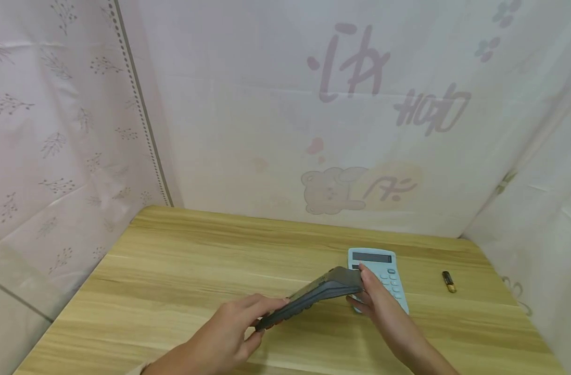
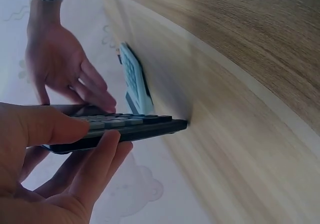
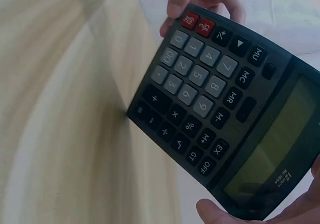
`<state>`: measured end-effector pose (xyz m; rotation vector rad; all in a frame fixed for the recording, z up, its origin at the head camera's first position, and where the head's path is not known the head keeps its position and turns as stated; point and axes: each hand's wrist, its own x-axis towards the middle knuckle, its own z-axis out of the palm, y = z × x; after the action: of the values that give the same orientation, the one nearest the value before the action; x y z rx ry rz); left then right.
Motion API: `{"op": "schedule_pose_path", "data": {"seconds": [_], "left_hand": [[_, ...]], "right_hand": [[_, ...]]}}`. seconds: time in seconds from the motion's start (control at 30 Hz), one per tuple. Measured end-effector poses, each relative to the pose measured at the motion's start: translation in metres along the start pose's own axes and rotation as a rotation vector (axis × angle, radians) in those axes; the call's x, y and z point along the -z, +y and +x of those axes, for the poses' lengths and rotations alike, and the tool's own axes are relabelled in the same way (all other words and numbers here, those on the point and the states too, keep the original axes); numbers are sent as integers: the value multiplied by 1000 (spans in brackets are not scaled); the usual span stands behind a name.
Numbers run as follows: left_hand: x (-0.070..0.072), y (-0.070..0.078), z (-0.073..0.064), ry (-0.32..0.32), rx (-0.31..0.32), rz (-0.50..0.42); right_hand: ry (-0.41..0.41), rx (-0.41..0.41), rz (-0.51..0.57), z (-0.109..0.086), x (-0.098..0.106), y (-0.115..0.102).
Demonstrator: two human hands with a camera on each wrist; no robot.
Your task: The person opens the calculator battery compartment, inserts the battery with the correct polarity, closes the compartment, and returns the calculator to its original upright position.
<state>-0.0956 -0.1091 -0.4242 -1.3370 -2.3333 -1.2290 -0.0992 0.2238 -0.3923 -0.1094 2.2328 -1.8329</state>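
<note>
At far left we see a curtain point(image 1: 41, 156) printed with small sprigs, hanging beside the table point(image 1: 173, 260). From that side comes the left hand point(image 1: 231, 325), pinching the key end of the dark calculator point(image 1: 311, 293) near its corner, thumb on one face and fingers on the other. We take this to be a light grip, the case being slim enough for fingertips.

The dark calculator is between the two hands, tilted, its screen end higher than its key end. From the head we see mostly its back and an edge, for the keys face down and away; the right wrist view shows them plainly, two red ones just beside the left hand's grip. A low corner comes near the table — whether it touches, we cannot tell.

The right hand point(image 1: 378, 301) pinches the screen end, fingertips above and below it. Gripped from both ends like this, the case should hold its angle better than from one, we judge.

Partly hidden behind the right hand, the blue calculator point(image 1: 392, 282) lies on the table, keys up — handy to read, we suppose. Farther right, well apart from the hands, a battery point(image 1: 449, 282) lies on its side, gold end nearer us.
</note>
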Motion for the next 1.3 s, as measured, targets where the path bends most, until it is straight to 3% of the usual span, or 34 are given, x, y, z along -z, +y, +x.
{"op": "schedule_pose_path", "data": {"seconds": [0.13,0.37,0.57,0.83,1.0,1.17,1.3], "left_hand": [[1,1,-2,-15,5,34],[4,1,-5,-25,-69,80],[6,1,-8,-44,-53,109],[7,4,-14,-14,89,114],[5,3,-18,-10,173,81],[2,3,-19,-54,253,109],[0,2,-21,-102,370,91]], "right_hand": [[31,-45,63,-4,-4,6],[37,-172,113,-7,-5,20],[33,-250,52,-13,-7,31],[59,-356,-117,-6,-11,40],[39,-372,-90,-1,-15,47],[41,-367,-51,3,-15,51],[-43,-332,-40,0,-13,55]]}}
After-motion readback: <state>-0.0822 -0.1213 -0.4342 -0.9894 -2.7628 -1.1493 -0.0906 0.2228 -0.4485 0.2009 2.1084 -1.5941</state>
